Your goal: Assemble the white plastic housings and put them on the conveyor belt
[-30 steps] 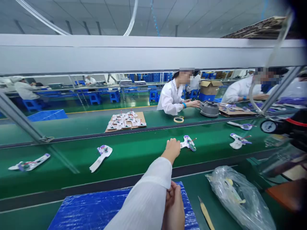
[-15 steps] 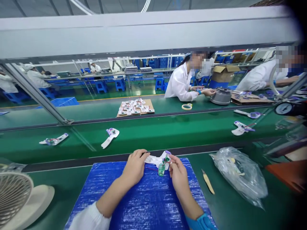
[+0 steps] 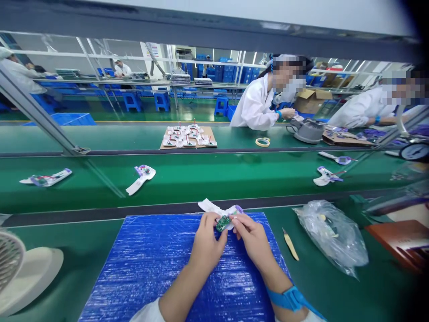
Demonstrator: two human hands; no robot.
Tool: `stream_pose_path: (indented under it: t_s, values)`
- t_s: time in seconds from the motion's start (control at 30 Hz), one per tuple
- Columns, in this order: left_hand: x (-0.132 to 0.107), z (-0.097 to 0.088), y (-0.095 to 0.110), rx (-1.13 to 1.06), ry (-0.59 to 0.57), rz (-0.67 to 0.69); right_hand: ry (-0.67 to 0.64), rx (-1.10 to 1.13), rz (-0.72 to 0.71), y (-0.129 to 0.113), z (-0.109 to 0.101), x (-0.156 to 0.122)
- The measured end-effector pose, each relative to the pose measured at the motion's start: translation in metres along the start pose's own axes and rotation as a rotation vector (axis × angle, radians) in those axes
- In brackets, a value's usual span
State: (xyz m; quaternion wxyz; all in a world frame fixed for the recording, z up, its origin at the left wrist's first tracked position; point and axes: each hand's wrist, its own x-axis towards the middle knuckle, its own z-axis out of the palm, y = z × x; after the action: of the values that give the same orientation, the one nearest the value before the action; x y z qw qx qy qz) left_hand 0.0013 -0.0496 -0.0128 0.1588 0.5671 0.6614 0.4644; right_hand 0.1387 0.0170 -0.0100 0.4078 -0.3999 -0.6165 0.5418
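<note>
Both my hands hold one small white plastic part [image 3: 212,207] with a purple end over the blue mat [image 3: 150,264]. My left hand [image 3: 207,243] is closed on its near side, thumb beside a small green circuit board [image 3: 222,222] that sits in the part. My right hand [image 3: 253,239] pinches the part's right end by the purple tip. A blue strap is on my right wrist.
More white parts [image 3: 140,178] lie along the green conveyor belt [image 3: 214,179]. A clear plastic bag [image 3: 330,235] and a small wooden tool [image 3: 290,244] lie right of the mat; a white fan [image 3: 20,273] stands left. People in white coats work across the belt.
One second ago my left hand reached out to a part on the belt. It brought the part back over the mat, and both hands now hold it closer together.
</note>
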Motion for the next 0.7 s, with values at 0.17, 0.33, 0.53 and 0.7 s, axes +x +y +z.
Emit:
stream_pose_path:
  t_s: [0.17, 0.33, 0.53, 0.7]
  values:
    - [0.009, -0.005, -0.007, -0.449, 0.103, -0.187, -0.024, 0.064, 0.181, 0.005, 0.003, -0.002]
    - [0.010, -0.006, -0.005, -0.680, -0.077, -0.244, -0.078, -0.001, 0.108, 0.002, 0.008, -0.004]
    - [0.007, -0.007, -0.001, -0.938, -0.201, -0.314, -0.115, -0.012, 0.043, -0.001, 0.012, -0.008]
    - [0.010, -0.015, -0.001, -0.950, -0.343, -0.239, -0.117, 0.067, 0.074, 0.001, 0.011, -0.006]
